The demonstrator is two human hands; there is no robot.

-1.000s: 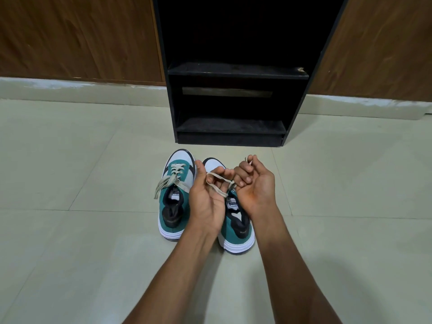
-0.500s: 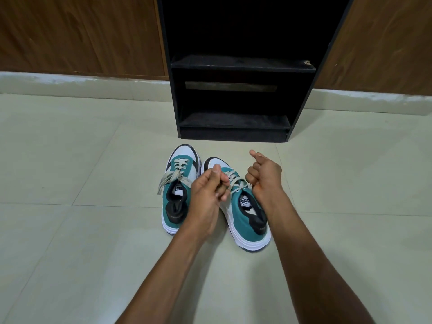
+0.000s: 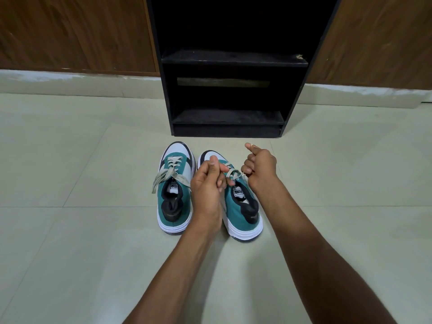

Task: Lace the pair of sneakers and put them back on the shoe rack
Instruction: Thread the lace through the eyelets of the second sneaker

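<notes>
Two teal, white and black sneakers stand side by side on the floor, toes toward the rack. The left sneaker (image 3: 175, 192) has its beige lace threaded, with loose ends hanging over its left side. Both my hands work over the right sneaker (image 3: 243, 206). My left hand (image 3: 208, 183) pinches one end of its beige lace (image 3: 232, 173) above the tongue. On the shoe's right side, my right hand (image 3: 259, 169) is closed on the other lace end. The black shoe rack (image 3: 233, 90) stands just beyond, with both visible shelves bare.
Pale floor tiles (image 3: 81, 230) spread on all sides of the shoes. Brown wooden panels (image 3: 74, 31) with a light skirting strip run along the back, on both sides of the rack.
My hands have pulled apart and lowered, drawing the right sneaker's lace down tight from a raised loop. The right sneaker's heel has swung out to the right.
</notes>
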